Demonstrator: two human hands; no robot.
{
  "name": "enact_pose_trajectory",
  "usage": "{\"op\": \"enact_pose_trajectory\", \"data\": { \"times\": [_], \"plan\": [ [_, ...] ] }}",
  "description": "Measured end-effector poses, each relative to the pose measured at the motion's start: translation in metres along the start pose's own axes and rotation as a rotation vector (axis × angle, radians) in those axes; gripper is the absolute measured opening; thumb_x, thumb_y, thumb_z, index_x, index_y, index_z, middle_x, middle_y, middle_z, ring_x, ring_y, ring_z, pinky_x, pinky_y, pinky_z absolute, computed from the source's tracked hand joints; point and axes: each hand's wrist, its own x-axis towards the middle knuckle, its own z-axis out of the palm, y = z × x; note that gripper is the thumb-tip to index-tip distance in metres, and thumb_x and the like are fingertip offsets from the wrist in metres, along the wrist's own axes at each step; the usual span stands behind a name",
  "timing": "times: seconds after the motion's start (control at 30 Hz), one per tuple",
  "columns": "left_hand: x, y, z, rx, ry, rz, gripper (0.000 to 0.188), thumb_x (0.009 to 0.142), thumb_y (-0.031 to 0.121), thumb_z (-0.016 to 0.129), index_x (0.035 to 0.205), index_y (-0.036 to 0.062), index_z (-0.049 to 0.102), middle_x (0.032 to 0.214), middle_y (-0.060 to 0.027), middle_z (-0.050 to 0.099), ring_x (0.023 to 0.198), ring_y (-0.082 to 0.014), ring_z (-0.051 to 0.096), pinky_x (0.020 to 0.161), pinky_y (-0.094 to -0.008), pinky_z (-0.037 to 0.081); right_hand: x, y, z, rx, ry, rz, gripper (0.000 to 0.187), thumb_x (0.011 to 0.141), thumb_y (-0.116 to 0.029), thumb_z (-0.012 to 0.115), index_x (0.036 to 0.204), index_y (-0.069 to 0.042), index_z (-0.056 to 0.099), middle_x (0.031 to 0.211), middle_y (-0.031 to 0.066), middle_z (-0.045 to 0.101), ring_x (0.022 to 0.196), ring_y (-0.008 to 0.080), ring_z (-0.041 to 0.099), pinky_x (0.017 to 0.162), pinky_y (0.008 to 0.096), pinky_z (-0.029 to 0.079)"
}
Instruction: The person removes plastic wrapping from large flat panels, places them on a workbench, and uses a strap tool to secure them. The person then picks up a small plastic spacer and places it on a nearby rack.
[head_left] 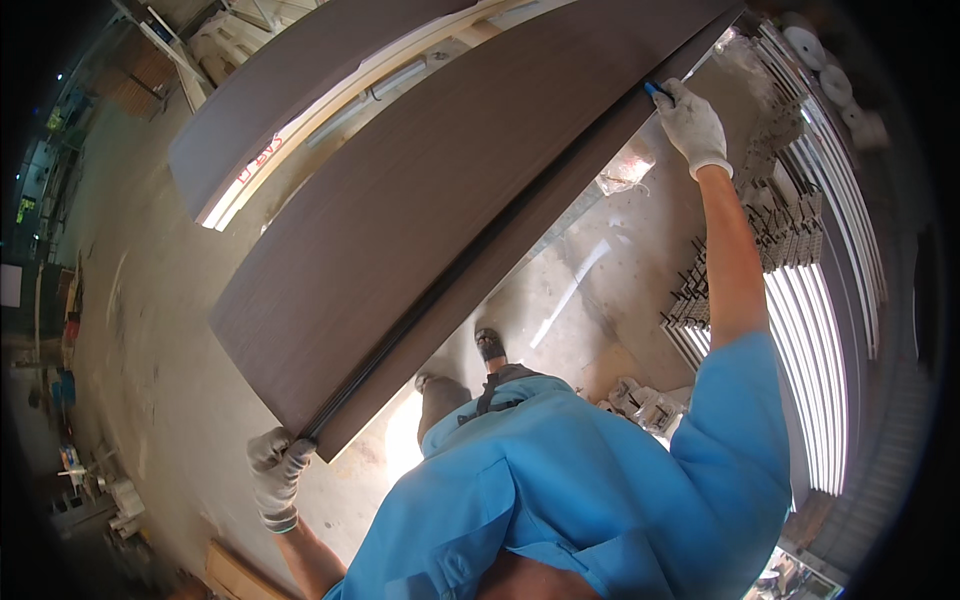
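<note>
A long brown wood-grain panel (pixel 400 220) lies slantwise in front of me. Along its near side runs a thin black strip (pixel 440 285), nearly the panel's whole length. At the near left end, my left hand (pixel 277 470), in a white work glove, has its fingers closed on the end of the strip at the panel's corner. Far to the right, my right hand (pixel 692 125), also gloved, is closed around a small blue object (pixel 655 91) beside the strip at the panel's near edge. Most of that object is hidden in the fingers, so its kind is unclear.
Beyond the panel, another brown panel (pixel 260 110) rests over pale wooden bars (pixel 330 110). At right stand stacked white profiles (pixel 815 370) and racks with black pegs (pixel 745 245). Clear plastic wrap (pixel 627 168) lies under the panel's near edge, on the concrete floor (pixel 150 330).
</note>
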Motion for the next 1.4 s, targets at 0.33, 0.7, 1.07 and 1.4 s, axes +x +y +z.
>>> {"op": "enact_pose_trajectory", "data": {
  "times": [0.33,0.7,1.07,1.4],
  "plan": [
    [0.023,-0.007,-0.004,-0.129,-0.262,0.299,0.019,0.084,0.002,0.074,0.071,0.0002,0.06,0.057,0.0023,0.047,0.053,-0.0067,0.038,0.048,-0.0263,0.03,-0.103,-0.083,-0.022,-0.043,-0.057,-0.026,0.031,0.1,-0.038,0.048,0.118,-0.016,0.059,0.102,0.017,0.071,0.099,0.0377,0.067,0.086,0.0493,0.053],
    [0.057,-0.021,-0.007,-0.208,-0.581,0.466,0.027,0.094,0.007,0.065,0.069,0.0028,0.055,0.059,0.0008,0.052,0.054,-0.0043,0.043,0.048,-0.024,0.033,-0.293,-0.226,-0.058,0.077,-0.123,-0.018,0.027,0.099,-0.033,0.051,0.115,-0.012,0.06,0.083,0.0137,0.07,0.082,0.0343,0.069,0.073,0.0466,0.055],
    [0.055,-0.025,-0.011,-0.216,-0.576,0.505,0.018,0.095,0.012,0.067,0.083,-0.0007,0.065,0.062,0.0012,0.053,0.056,-0.0054,0.044,0.052,-0.0231,0.037,-0.406,-0.288,-0.059,0.395,-0.016,-0.256,0.03,0.093,-0.031,0.063,0.114,-0.01,0.064,0.082,0.0095,0.07,0.065,0.0269,0.068,0.057,0.038,0.052],
    [0.022,-0.014,-0.012,0.129,-0.134,0.638,0.015,0.089,0.008,0.071,0.101,-0.0002,0.065,0.067,-0.0056,0.061,0.057,-0.0105,0.055,0.051,-0.0255,0.042,-0.386,-0.244,-0.063,0.632,-0.152,-0.053,0.032,0.095,-0.026,0.066,0.12,-0.006,0.062,0.076,0.0107,0.063,0.065,0.0161,0.059,0.065,0.0317,0.049]
  ]
}}
